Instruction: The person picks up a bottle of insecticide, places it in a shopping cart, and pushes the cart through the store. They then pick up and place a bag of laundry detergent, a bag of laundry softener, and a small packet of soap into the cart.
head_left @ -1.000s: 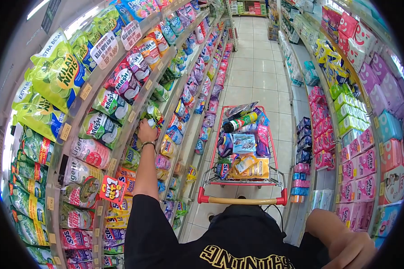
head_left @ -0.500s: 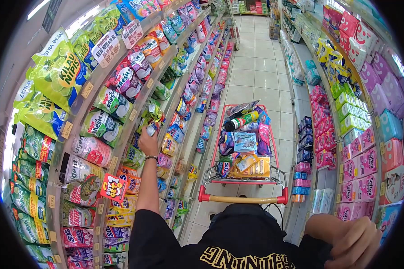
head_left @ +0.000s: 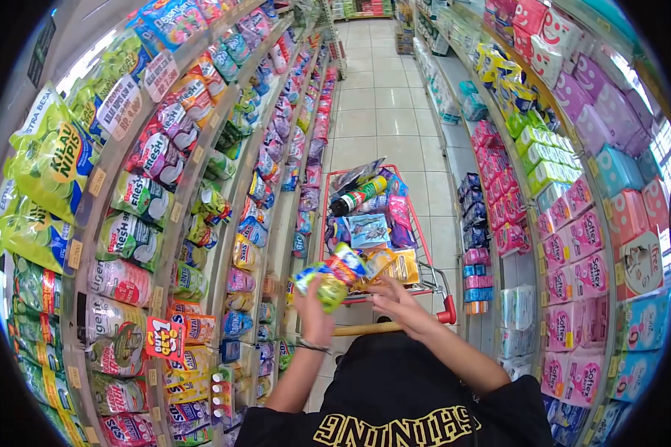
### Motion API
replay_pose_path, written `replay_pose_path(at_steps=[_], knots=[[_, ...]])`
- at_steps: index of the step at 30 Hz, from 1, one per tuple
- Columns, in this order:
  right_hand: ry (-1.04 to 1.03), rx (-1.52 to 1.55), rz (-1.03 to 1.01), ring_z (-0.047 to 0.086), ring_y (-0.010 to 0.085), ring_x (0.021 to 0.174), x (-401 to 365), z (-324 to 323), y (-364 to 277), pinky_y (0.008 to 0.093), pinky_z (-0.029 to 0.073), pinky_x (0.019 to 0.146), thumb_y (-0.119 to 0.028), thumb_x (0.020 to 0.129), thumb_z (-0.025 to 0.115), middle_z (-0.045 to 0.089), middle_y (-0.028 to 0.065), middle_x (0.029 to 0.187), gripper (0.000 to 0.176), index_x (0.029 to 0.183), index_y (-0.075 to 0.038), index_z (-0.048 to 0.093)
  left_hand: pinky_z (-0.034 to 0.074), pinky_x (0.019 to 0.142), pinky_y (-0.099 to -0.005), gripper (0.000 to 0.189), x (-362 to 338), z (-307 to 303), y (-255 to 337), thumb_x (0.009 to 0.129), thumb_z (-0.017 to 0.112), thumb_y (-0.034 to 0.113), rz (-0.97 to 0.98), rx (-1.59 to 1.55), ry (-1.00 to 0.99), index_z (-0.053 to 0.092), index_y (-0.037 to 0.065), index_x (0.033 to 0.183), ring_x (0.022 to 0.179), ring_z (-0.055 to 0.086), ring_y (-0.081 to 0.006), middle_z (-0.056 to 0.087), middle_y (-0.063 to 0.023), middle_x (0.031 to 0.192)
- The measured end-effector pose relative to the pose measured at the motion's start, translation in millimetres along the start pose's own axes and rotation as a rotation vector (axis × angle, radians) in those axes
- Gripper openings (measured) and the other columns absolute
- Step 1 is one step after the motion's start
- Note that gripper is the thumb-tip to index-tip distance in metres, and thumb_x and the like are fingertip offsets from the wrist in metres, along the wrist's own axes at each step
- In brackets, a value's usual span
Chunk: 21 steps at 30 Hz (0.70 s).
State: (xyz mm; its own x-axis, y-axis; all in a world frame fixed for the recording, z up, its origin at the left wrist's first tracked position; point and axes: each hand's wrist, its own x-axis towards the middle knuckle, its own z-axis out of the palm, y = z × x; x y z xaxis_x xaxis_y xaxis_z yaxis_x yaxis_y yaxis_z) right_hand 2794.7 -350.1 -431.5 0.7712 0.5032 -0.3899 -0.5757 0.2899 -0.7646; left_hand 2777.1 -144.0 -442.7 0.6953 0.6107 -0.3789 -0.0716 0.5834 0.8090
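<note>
Pouch (head_left: 332, 274): 1 soft green-and-yellow refill pack, held tilted just above the near end of the cart (head_left: 427, 257), over its handle (head_left: 365, 328). I read the left hand (head_left: 314, 311) as wrapped around the lower end. The right hand (head_left: 397, 302) sits just beside it, fingers loosely spread toward the right edge; contact is not confirmable. I judge the pack light, pliable and glossy, likely slippery; hold across the body, not by a corner seal. Left of the cart, the shelf (head_left: 173, 216) edge stands near. Beyond the cart, the floor (head_left: 380, 112) lies open down the aisle.
</note>
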Motion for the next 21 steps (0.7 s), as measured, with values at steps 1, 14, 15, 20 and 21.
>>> replay_pose_path(at_steps=[1,14,15,20,21], knots=[[0.008,0.005,-0.004,0.059,0.0210,0.118,3.7,2.1,7.2,0.0372,0.051,0.095,-0.020,0.095,0.070,0.060,0.0103,0.126,0.058,0.144,-0.010,0.041,0.058,0.079,-0.0332,0.031,-14.6,9.5,-16.4,0.090,0.073,0.005,-0.048,-0.007,0.006,0.058,0.002,0.116,0.094,0.070,-0.0189,0.068,-0.0088,0.109],[0.531,0.220,-0.265,0.071,0.0195,0.089,41.5,-86.3,8.1,0.0353,0.060,0.077,-0.008,0.085,0.079,0.070,0.0088,0.104,0.039,0.118,-0.004,0.058,0.057,0.089,-0.0342,0.036,-63.7,-6.9,-73.8,0.092,0.075,0.014,-0.070,0.481,-0.556,0.056,0.004,0.122,0.108,0.067,-0.0187,0.069,-0.0095,0.113],[0.530,0.218,-0.262,0.071,0.0195,0.089,51.0,-100.9,3.6,0.0353,0.060,0.077,-0.008,0.085,0.079,0.070,0.0088,0.104,0.039,0.118,-0.004,0.058,0.055,0.090,-0.0362,0.034,-59.3,-14.2,-64.0,0.092,0.075,0.014,0.103,0.717,-0.629,0.057,0.004,0.118,0.106,0.067,-0.0211,0.069,-0.0103,0.109],[0.597,0.063,-0.242,0.072,0.0196,0.081,108.0,-165.7,-6.1,0.0346,0.061,0.071,-0.001,0.081,0.076,0.070,0.0097,0.099,0.036,0.113,-0.001,0.059,0.049,0.093,-0.0449,0.027,-48.2,-50.7,-46.3,0.094,0.068,0.023,0.525,1.349,-0.716,0.063,0.005,0.113,0.104,0.065,-0.0331,0.070,-0.0134,0.105],[0.535,0.085,-0.248,0.072,0.0213,0.083,122.2,-179.9,-1.5,0.0350,0.061,0.072,-0.001,0.080,0.075,0.069,0.0119,0.101,0.041,0.115,0.000,0.055,0.049,0.093,-0.0449,0.027,-49.0,-55.5,-49.9,0.094,0.068,0.023,0.527,1.348,-0.713,0.063,0.005,0.113,0.104,0.065,-0.0331,0.070,-0.0134,0.105]])
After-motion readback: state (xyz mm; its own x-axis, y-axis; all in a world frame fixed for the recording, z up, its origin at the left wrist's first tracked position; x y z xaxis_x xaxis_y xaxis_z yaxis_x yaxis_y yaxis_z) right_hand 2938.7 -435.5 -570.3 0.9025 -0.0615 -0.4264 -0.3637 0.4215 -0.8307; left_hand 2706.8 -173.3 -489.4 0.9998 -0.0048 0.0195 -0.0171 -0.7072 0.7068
